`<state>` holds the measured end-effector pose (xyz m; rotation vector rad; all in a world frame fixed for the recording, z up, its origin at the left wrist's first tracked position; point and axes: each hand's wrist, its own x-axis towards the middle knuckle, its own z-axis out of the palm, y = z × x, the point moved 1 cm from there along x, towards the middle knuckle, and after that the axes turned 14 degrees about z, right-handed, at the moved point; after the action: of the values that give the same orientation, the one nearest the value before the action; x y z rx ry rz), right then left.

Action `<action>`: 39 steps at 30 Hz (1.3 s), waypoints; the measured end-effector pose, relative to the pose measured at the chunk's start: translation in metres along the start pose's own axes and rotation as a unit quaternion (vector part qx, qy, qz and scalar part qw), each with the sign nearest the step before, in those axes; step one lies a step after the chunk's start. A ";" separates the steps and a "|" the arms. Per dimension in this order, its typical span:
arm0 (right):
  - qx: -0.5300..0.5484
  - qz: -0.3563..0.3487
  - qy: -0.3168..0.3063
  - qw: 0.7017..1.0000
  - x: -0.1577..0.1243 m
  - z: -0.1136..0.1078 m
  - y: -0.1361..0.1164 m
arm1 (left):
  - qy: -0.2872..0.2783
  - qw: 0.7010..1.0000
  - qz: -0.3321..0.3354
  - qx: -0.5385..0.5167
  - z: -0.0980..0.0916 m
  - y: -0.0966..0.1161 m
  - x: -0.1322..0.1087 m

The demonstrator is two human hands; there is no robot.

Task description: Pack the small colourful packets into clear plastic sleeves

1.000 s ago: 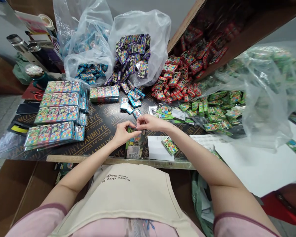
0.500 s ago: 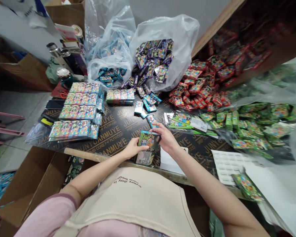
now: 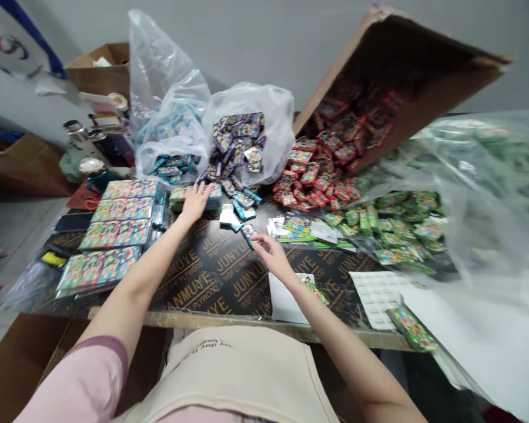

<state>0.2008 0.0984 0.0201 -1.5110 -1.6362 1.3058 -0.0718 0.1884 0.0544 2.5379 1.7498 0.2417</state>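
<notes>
Head view, landmark: the clear bag of purple packets (image 3: 247, 141) at the far middle of the table (image 3: 211, 276); every place below is told from it.
Left grip (image 3: 195, 201): just in front of the bag and a little to its left, palm down, fingers spread and released, lying flat on a wrapped bundle (image 3: 178, 195).
Wrapped bundle: flat on the table, touching the bag's front left edge, partly hidden under the left grip.
Right grip (image 3: 268, 252): nearer the person than the bag, thumb and forefinger pinched on one end of a small blue packet (image 3: 248, 230).
Small blue packet: in front of the bag, at the near end of a few loose blue packets (image 3: 235, 210); whether it is lifted off the table cannot be told.
Bundle stacks (image 3: 114, 229): well left of the bag, in rows on the table's left part.
Bag of blue packets (image 3: 171, 158): touching the bag on its left.
Red packets (image 3: 317, 182): just right of the bag, spilling from a tipped cardboard box (image 3: 401, 70).
Green packets (image 3: 392, 223): farther right of the bag, beyond the red ones, under clear plastic.
Label sheet (image 3: 377, 288): right of the bag and near the table's front edge.
</notes>
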 end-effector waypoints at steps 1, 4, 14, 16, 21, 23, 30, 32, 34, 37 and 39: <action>-0.049 -0.017 0.026 0.998 0.001 -0.012 0.007 | -0.016 1.000 0.004 0.006 0.005 -0.004 0.002; -0.226 -0.051 0.115 0.966 0.014 -0.061 0.032 | -0.036 0.999 0.020 0.007 0.009 -0.022 0.016; -0.561 0.037 -0.001 0.827 0.079 -0.158 0.082 | -0.255 0.963 0.079 0.025 -0.006 -0.061 0.068; -0.561 -0.013 -0.004 0.828 0.073 -0.155 0.084 | -0.250 0.965 0.075 0.028 -0.008 -0.064 0.064; -0.518 -0.031 0.015 0.855 0.048 -0.149 0.069 | -0.078 0.995 0.025 -0.053 -0.015 -0.029 0.046; -0.461 -0.026 0.082 0.883 0.037 -0.137 0.049 | 0.057 0.980 0.033 -0.187 -0.011 0.013 0.029; -0.093 -0.094 0.079 0.988 -0.021 -0.012 -0.041 | 0.169 0.698 0.027 -0.695 0.033 0.159 -0.038; -0.027 -0.106 0.048 0.993 -0.028 0.006 -0.055 | 0.163 0.618 -0.047 -0.767 0.034 0.166 -0.056; -0.003 -0.121 0.079 0.989 -0.026 0.007 -0.062 | 0.125 0.564 -0.094 -0.811 0.029 0.163 -0.074; -0.018 -0.157 0.114 0.981 -0.013 -0.005 -0.069 | 0.063 0.531 -0.113 -0.837 0.021 0.152 -0.096; -0.050 -0.179 0.065 0.980 -0.005 -0.011 -0.073 | 0.041 0.534 -0.108 -0.837 0.019 0.146 -0.105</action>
<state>0.1812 0.1045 0.0908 -1.2529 -1.8076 0.9231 0.0297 0.0388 0.0441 0.7921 0.7302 1.2238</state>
